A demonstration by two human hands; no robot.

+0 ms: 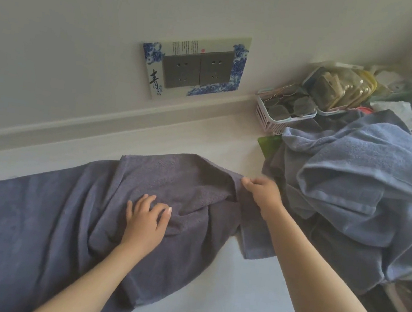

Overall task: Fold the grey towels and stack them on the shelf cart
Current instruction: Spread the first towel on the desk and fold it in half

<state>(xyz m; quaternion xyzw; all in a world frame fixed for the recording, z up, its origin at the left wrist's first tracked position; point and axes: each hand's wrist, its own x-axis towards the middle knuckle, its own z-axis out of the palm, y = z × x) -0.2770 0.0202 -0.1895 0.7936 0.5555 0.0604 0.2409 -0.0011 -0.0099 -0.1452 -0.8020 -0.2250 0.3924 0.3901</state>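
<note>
A dark grey towel (38,216) lies spread and rumpled across the white counter, running off the left edge of view. My left hand (145,220) rests flat on its middle with fingers spread. My right hand (263,191) pinches the towel's far right edge, lifting a fold of it. To the right sits a loose heap of several unfolded grey-blue towels (362,195). The shelf cart is not in view.
The white counter (242,281) meets a wall with a double socket plate (194,67). A pink plastic basket (275,112) of small packets and a cluttered pile stand at the back right. A green card (269,142) pokes out beside the heap.
</note>
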